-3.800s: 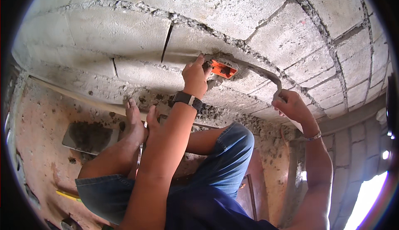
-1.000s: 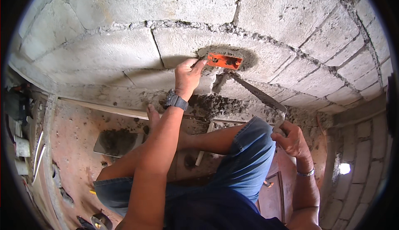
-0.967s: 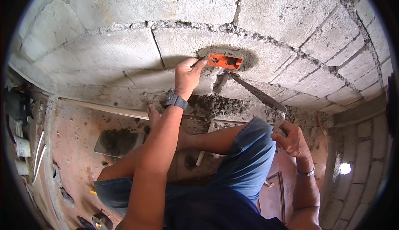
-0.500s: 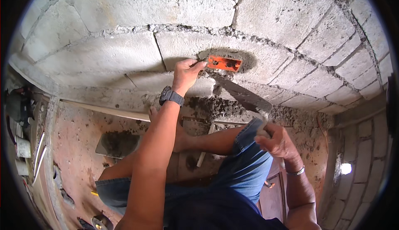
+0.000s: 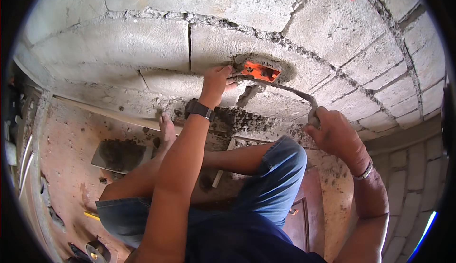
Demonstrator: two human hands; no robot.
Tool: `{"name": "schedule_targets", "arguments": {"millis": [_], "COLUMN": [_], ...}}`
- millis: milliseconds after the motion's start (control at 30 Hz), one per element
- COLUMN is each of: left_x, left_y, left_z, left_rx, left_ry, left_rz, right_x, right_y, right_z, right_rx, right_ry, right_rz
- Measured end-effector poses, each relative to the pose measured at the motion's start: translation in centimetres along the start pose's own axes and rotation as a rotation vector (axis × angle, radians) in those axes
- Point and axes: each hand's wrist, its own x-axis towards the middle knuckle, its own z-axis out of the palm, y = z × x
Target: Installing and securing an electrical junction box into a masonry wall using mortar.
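Note:
An orange electrical box (image 5: 261, 71) is set in the block wall (image 5: 142, 44), with damp grey mortar (image 5: 286, 67) around its rim. My right hand (image 5: 332, 132) is closed round the handle of a trowel (image 5: 297, 93). The blade is seen nearly edge-on, along the lower edge of the box, with its tip toward my left hand. My left hand (image 5: 216, 86) is at the wall just left of the box, its fingers stretched and a little apart. The fingertips are by the mortar and the blade's tip; whether they touch the box I cannot tell.
A flat board (image 5: 121, 156) with a heap of wet mortar lies on the floor at left, near my bare foot (image 5: 166, 129). Crumbled mortar (image 5: 247, 120) lies along the wall's foot. A brown panel (image 5: 306, 211) lies at lower right. A tape-like round tool (image 5: 97, 252) sits at lower left.
My right hand has risen toward the wall, turning the trowel blade from flat-facing to nearly edge-on under the box. My left fingers have loosened from a pinch and spread. The view has shifted slightly.

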Motion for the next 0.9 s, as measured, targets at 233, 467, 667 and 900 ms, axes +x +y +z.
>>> {"name": "schedule_targets", "arguments": {"millis": [233, 467, 667, 900], "left_x": [0.3, 0.8, 0.7, 1.4], "left_y": [-3.0, -3.5, -3.4, -3.8], "left_z": [0.5, 1.3, 2.2, 2.5], "left_rx": [-0.372, -0.543, -0.606, -0.255], "left_ry": [0.076, 0.125, 0.15, 0.198], "left_rz": [-0.056, -0.11, -0.149, -0.038], "right_x": [1.8, 2.8, 2.5, 1.3], "right_y": [-2.7, -2.4, -2.6, -1.7], "right_z": [1.6, 1.2, 0.2, 0.7], "right_rx": [-0.038, -0.043, 0.0, -0.002], "right_ry": [0.01, 0.096, 0.104, 0.277], "right_rz": [0.075, 0.016, 0.07, -0.032]}}
